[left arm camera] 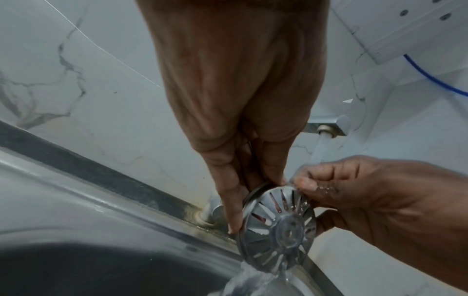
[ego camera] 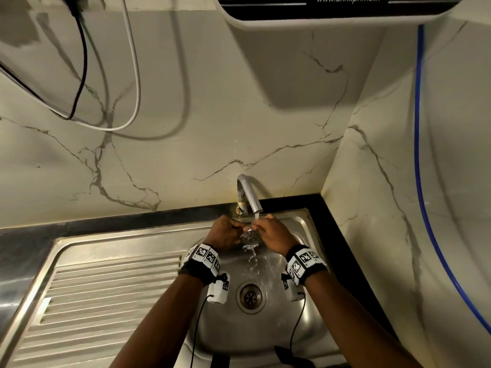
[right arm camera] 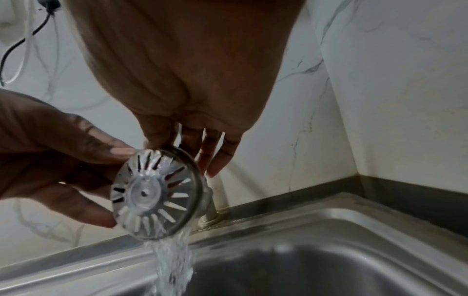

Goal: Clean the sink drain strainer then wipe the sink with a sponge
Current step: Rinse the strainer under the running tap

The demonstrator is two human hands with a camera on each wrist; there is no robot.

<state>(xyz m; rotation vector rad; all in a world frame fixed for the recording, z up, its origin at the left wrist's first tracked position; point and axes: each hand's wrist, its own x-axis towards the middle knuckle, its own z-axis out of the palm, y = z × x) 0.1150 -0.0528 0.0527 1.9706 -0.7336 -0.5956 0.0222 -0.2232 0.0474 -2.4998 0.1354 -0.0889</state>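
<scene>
Rinsing is under way: the strainer (ego camera: 250, 236) sits at lower centre of the head view, tilted on edge beneath the tap (ego camera: 251, 195), both hands meeting on it. The left hand (ego camera: 222, 233) pinches its rim from frame-left, fingers curled round the edge; the right hand (ego camera: 273, 233) pinches the opposite rim from frame-right. Water (right arm camera: 170, 262) runs off the disc's low edge into the sink (ego camera: 305, 325). The open drain (ego camera: 250, 296) lies directly below in frame, about equally near either hand.
</scene>
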